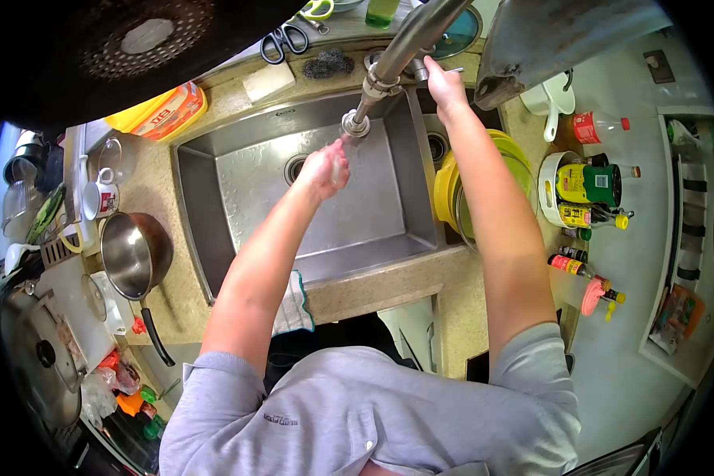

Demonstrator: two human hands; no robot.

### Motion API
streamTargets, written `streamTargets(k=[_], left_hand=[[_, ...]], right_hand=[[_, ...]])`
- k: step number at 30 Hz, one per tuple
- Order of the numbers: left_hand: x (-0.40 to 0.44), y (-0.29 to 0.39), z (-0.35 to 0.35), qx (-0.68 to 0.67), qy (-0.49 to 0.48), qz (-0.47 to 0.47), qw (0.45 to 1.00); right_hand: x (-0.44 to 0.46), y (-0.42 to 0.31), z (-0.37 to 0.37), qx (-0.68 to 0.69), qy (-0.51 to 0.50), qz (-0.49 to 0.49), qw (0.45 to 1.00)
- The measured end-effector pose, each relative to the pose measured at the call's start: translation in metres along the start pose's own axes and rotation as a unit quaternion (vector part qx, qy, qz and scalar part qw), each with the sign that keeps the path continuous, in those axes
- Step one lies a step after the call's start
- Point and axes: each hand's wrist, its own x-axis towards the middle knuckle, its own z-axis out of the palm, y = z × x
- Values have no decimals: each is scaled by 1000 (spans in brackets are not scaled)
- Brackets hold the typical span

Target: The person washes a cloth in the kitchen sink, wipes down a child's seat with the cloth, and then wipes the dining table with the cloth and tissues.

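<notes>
the left grip (325, 170) hangs over the sink (357, 214), fingers curled, just below the mouth of the tap (408, 47); whether it pinches anything, i cannot tell. the right grip (446, 86) is up at the base of the tap, touching the tap handle (454, 71); how tightly its fingers close, i cannot tell. the drain (296, 168) lies just left of the left grip. farther left and nearer the body, a saucepan (127, 250) sits on the worktop (373, 290). beyond the left grip lies steel wool (328, 64). the yellow basin (446, 186) is nearer the body than the right grip, and a white pan (549, 97) stands to its right.
</notes>
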Motion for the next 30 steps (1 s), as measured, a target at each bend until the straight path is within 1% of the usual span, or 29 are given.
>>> streamTargets(k=[1, 2, 3, 4, 5, 6, 7, 8, 9, 10, 11, 12, 13, 15, 16, 18, 19, 20, 21, 22, 23, 24, 25, 26, 28, 29, 30], left_hand=[[-5, -5, -3, -30, 34, -2, 999], [-12, -11, -6, -34, 33, 0, 999], [-19, -18, -10, -1, 61, -15, 998], [-28, -27, -16, 30, 92, -32, 995], [-37, -38, -14, 39, 133, -34, 990], [-41, -50, -23, 22, 97, -34, 994], [-42, -64, -23, -17, 105, -19, 994], [-40, -78, -26, -55, 111, -2, 992], [-17, -99, -46, -34, 130, 63, 989], [-13, -112, -52, -83, 71, 102, 989], [-25, -111, -47, -89, 71, 107, 988], [-47, -106, -37, -117, 24, 87, 989], [-75, -95, -24, -142, -25, 67, 987], [-124, -72, -2, -188, -127, 26, 974], [-142, -64, 1, -193, -129, 26, 972], [-166, -42, -6, -12, -117, 4, 993], [-174, -36, -19, -1, -123, 44, 991], [-179, -26, -34, -2, -126, 42, 991], [-184, -14, -51, -16, -136, 63, 989], [-191, -8, -66, -30, -145, 84, 985], [-199, -3, -77, -32, -146, 84, 985], [-206, 1, -87, -39, -88, 95, 991], [-213, 6, -95, -45, -29, 105, 993], [-219, 9, -102, -46, -30, 104, 993], [-233, 6, -112, -77, 16, 108, 991], [-235, 4, -117, -83, 31, 111, 990], [-234, 1, -123, -83, 31, 110, 990]], right_hand=[[-10, 11, 3, -13, 48, -16, 999], [-24, 24, 6, -27, 95, -33, 995], [-59, 16, 6, -27, -1, 50, 998], [-80, 64, 25, -28, 49, 16, 998], [-111, 90, 36, -56, -3, 58, 997], [-133, 143, 55, -89, -48, 41, 994], [-176, 135, 73, -68, -77, 89, 991], [-206, 131, 90, -57, -117, 79, 988], [-219, 167, 108, -81, -124, 2, 989], [-232, 159, 114, -73, -127, -3, 989], [-239, 147, 115, -75, -102, -23, 992], [-246, 136, 116, -77, -77, -41, 993], [-246, 133, 114, -80, -81, -46, 992], [-233, 129, 99, -59, -153, -78, 983], [-229, 124, 93, -64, -155, -78, 983], [-216, 97, 82, 105, -151, 26, 983], [-218, 71, 76, 174, -168, 81, 967], [-220, 40, 72, 244, -181, 135, 943], [-220, 22, 71, 197, -181, 123, 956], [-220, 12, 70, 195, -180, 123, 956], [-218, 2, 69, 204, -204, 144, 947], [-218, -6, 69, 214, -227, 165, 936], [-220, -13, 75, 182, -210, 154, 948], [-216, -17, 78, 181, -209, 154, 949], [-217, -31, 82, 162, -223, 184, 944], [-219, -36, 85, 131, -198, 181, 954], [-219, -35, 87, 130, -197, 182, 955]])
